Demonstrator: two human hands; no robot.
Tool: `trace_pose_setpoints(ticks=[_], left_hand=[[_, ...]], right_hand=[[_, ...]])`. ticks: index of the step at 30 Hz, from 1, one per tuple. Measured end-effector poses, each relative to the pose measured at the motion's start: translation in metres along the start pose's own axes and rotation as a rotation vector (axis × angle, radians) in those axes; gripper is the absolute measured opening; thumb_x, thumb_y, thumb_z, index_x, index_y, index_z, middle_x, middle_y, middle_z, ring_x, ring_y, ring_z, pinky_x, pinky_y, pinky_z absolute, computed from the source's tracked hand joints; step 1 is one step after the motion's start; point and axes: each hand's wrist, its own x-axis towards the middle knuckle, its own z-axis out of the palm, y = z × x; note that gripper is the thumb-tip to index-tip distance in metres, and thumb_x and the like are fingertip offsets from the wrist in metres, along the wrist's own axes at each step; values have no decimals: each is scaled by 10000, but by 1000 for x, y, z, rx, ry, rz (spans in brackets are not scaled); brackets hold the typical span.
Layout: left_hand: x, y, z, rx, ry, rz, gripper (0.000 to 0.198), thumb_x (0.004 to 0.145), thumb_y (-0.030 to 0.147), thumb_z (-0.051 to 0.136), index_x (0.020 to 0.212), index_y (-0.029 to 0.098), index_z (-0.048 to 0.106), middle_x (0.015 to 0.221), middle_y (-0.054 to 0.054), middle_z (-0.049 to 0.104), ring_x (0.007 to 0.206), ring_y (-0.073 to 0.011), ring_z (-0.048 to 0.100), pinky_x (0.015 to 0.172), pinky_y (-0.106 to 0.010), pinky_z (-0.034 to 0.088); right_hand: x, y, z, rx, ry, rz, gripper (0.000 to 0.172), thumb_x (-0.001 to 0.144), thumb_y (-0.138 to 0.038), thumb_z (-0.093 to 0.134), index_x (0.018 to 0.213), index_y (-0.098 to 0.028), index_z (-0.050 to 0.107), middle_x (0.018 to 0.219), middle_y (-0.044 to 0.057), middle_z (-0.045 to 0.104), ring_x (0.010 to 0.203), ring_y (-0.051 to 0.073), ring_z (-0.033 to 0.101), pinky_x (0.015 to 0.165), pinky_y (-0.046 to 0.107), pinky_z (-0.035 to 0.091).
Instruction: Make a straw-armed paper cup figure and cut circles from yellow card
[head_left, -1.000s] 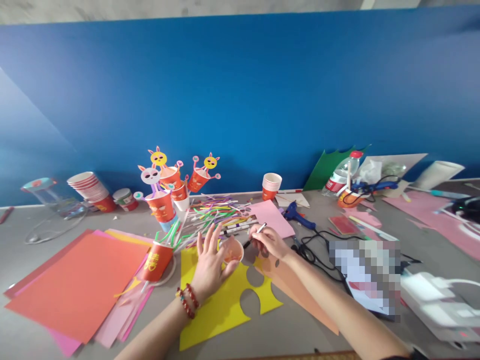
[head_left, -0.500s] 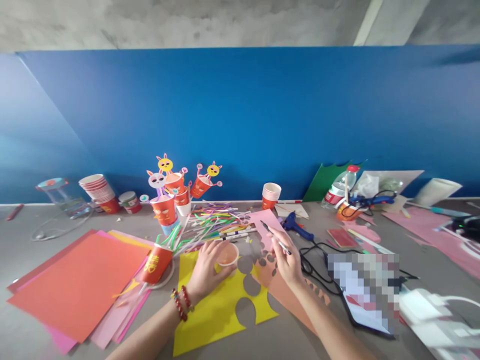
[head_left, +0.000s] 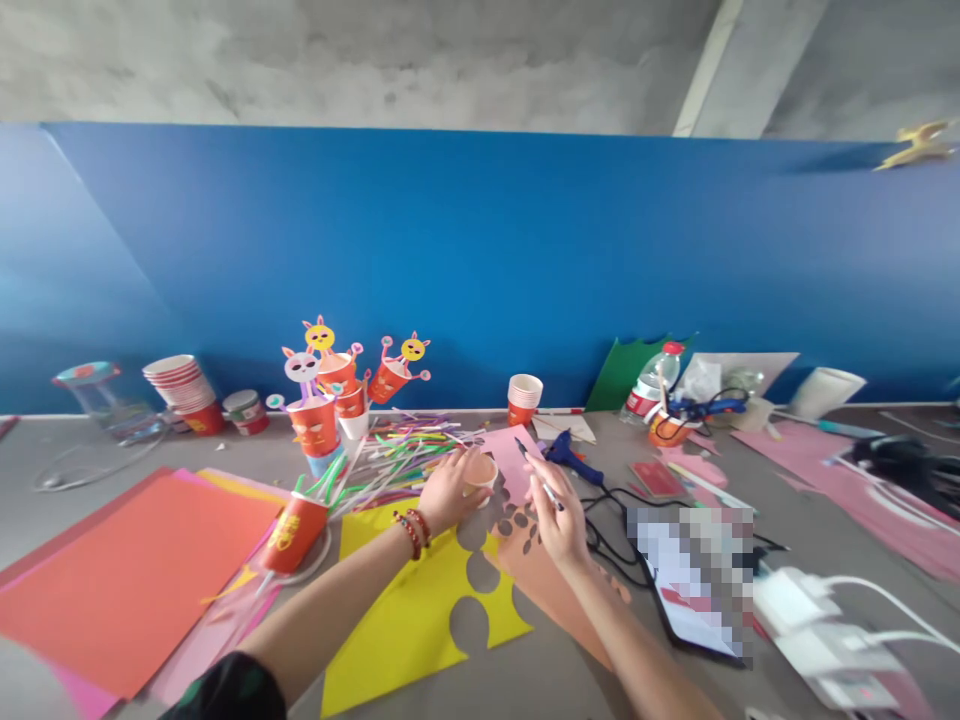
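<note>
My left hand point(head_left: 448, 492), with red bead bracelets on its wrist, is closed around a small paper cup point(head_left: 481, 474). The cup's round rim faces up toward me, and my fingers hide much of its left side. It is near the lower left edge of a pink paper sheet point(head_left: 513, 458), just past the cut-out yellow sheet point(head_left: 390, 600). In my right hand point(head_left: 561, 515) is a slim pen point(head_left: 550, 490), dark at one end, its tip pointing up and left above the pink sheet. Beneath my right forearm lies an orange sheet point(head_left: 555, 590) with holes cut in it.
Pipe cleaners point(head_left: 412, 450) lie heaped behind my left hand. Decorated cup figures point(head_left: 313, 425) stand at back left. A tipped red cup point(head_left: 296, 530) rests beside orange paper point(head_left: 142, 580). Rightward are a blue glue gun point(head_left: 574, 458), black cable, a phone point(head_left: 697, 600) and white plugs point(head_left: 799, 600).
My left hand has carried the cup to the right and farther away, off the yellow sheet toward the pink one. My right hand still holds the pen. The camera view has shifted.
</note>
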Motion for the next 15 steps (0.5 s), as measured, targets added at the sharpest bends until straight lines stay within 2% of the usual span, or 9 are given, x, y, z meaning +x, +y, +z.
trace_pose_setpoints(ticks=[5, 11, 15], left_hand=[[7, -12, 15, 50, 8, 19, 751, 826, 325, 657, 1478, 185, 312, 1433, -170, 501, 1338, -339, 463, 1064, -496, 433], [5, -17, 19, 102, 20, -2, 843, 806, 269, 658, 1514, 230, 202, 1540, -184, 343, 1321, -357, 484, 1008, -490, 478], [2, -19, 8, 115, 40, 33, 956, 755, 336, 734, 1521, 219, 174, 1575, -191, 269, 1412, -379, 347, 1088, -524, 399]], right_hand=[[2, 0, 0, -65, -62, -15, 336, 1017, -259, 409, 1309, -231, 575, 1203, 120, 669, 1109, 253, 651, 928, 407, 555], [4, -3, -1, -96, -212, -21, 272, 991, -217, 458, 1196, -237, 636, 1060, 71, 722, 987, 210, 684, 886, 325, 540], [8, -8, -10, -138, -285, -60, 223, 952, -179, 461, 1029, -209, 668, 920, 65, 721, 849, 199, 677, 785, 300, 524]])
